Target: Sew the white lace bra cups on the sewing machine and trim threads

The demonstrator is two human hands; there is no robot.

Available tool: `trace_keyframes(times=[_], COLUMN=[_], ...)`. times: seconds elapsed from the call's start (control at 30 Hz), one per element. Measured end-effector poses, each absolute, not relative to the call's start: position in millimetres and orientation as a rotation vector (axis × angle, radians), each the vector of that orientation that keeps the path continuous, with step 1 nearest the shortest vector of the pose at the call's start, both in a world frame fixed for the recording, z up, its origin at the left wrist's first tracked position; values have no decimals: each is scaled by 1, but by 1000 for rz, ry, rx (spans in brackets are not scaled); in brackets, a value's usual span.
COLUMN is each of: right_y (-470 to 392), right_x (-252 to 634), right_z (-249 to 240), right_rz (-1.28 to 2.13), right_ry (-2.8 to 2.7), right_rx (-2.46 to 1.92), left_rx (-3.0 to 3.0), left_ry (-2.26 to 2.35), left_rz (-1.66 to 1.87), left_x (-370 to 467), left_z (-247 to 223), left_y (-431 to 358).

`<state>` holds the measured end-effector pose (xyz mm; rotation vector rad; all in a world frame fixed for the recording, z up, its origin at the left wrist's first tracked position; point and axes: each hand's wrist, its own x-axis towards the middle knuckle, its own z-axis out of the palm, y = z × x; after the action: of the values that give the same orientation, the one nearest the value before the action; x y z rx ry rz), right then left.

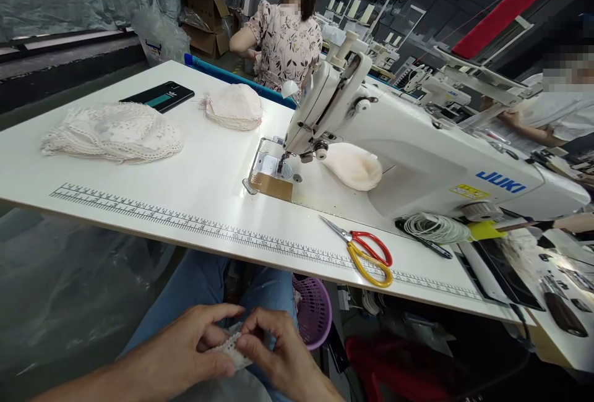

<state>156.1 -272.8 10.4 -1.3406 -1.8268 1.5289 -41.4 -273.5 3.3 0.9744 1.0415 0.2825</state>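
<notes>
Left hand [197,343] and right hand [276,346] were both nearly closed, thumbs and fingers pinching a small lace piece [232,347] over the lap [266,294]. They sat near, apart from the table's [208,182] near edge. Scissors [349,238] lay right across the ruler [199,227], yellow handle just beside that edge. A wide gap separated lace stack [111,133], left, from sewing machine [417,148], right.
</notes>
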Motion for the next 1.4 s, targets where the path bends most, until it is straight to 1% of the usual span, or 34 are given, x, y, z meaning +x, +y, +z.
trace_keyframes(times=[0.13,0.27,0.37,0.47,0.57,0.63,0.7,0.77,0.83,0.87,0.93,1.07,1.4], right_y=[-276,-278,-278,-278,-275,-268,-254,-233,-210,-199,-184,-177,-200], right_x=[159,168,171,172,184,205,235,270,301,313,329,330,329], right_z=[15,16,10,7,25,48,69,80,78,74,64,55,78], right_rz=[1469,1582,1588,1635,1585,1421,1261,771,129,-39,-90,-29,156], right_ry=[-1883,-1808,-1781,-1770,-1904,-2064,-2095,-2073,-2113,-2175,-2230,-2313,-2461], right_rx=[-1395,-1444,-1473,-1387,-1297,-1283,-1302,-1477,-1629,-1670,-1669,-1635,-1588], left_rx=[1050,1070,1022,1027,996,970,972,971,953,941,933,959,1048], left_ry=[982,991,974,942,889,840,826,847,864,871,878,905,906], left_rz=[312,308,269,264,258,243,238,236,238,240,242,237,260], left_x=[-26,-21,-26,-30,-32,-32,-32,-31,-31,-30,-30,-30,-29], left_z=[5,7,3,-2,-3,-3,-2,-1,0,1,3,8,6], left_y=[-271,-268,-268,-269,-271,-272,-271,-269,-266,-265,-264,-261,-262])
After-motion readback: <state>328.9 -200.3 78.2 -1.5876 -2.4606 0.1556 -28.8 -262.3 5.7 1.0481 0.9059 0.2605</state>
